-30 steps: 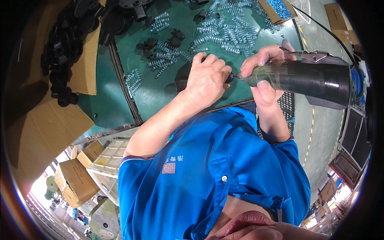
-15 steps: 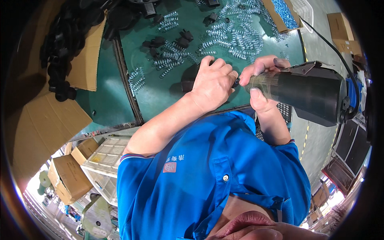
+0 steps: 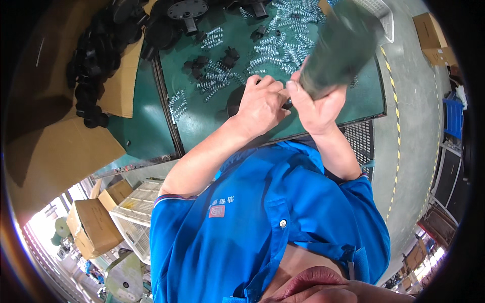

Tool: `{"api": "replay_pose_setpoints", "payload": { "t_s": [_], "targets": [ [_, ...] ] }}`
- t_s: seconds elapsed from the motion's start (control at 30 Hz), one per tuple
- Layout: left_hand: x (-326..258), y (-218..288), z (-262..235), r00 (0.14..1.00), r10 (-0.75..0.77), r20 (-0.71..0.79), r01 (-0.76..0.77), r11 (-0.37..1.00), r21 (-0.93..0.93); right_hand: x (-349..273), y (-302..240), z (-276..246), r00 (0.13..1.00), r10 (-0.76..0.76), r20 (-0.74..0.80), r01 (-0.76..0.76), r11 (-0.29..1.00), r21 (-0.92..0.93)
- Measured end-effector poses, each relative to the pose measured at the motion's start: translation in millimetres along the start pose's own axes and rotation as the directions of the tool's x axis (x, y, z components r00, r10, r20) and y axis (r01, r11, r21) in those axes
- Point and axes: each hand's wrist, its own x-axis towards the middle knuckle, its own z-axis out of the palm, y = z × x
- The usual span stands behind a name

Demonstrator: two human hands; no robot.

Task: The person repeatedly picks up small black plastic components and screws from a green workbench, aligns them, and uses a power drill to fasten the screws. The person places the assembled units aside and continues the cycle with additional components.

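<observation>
My right hand (image 3: 323,108) is wrapped round the lower end of a dark electric screwdriver (image 3: 346,48), a thick cylinder that rises from the grip toward the upper right and is blurred. To its left, my left hand (image 3: 262,105) has its fingers curled down over a black plastic part (image 3: 234,103). That part is mostly hidden beneath the hand, close above the green table (image 3: 199,131). Between the two hands the screwdriver's tip cannot be made out. Loose metal springs (image 3: 275,50) lie beyond my hands, and small black blocks (image 3: 230,57) lie among other springs.
Black round parts with necks (image 3: 188,11) stand along the far edge. More black parts (image 3: 93,70) are piled on cardboard (image 3: 121,83) at the left. A white basket (image 3: 388,25) is at the far right. Crates (image 3: 134,212) and a carton (image 3: 93,227) stand lower left.
The screwdriver has swung from lying out to the right to pointing up and away, its thick end moving far and left. My right hand has turned with it; my left hand has barely moved.
</observation>
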Motion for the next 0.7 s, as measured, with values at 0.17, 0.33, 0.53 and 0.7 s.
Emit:
{"api": "replay_pose_setpoints", "payload": {
  "t_s": [0.17,0.33,0.53,0.7],
  "targets": [
    [10,14,-16,0.973,-0.117,0.201,0.112,0.993,0.034,63,6,-54,0.985,0.071,0.158,0.024,0.848,-0.529],
    [28,106,32,0.843,0.354,0.405,-0.081,0.828,-0.555,74,46,-92,0.833,0.478,0.278,0.094,0.373,-0.923],
    [42,177,131,0.630,0.769,-0.107,-0.739,0.552,-0.385,83,62,-132,0.815,0.382,0.437,0.322,0.329,-0.888],
    [45,146,86,0.628,0.722,0.292,-0.652,0.692,-0.310,161,109,-164,0.899,0.182,0.398,0.374,0.151,-0.915]
  ]
}}
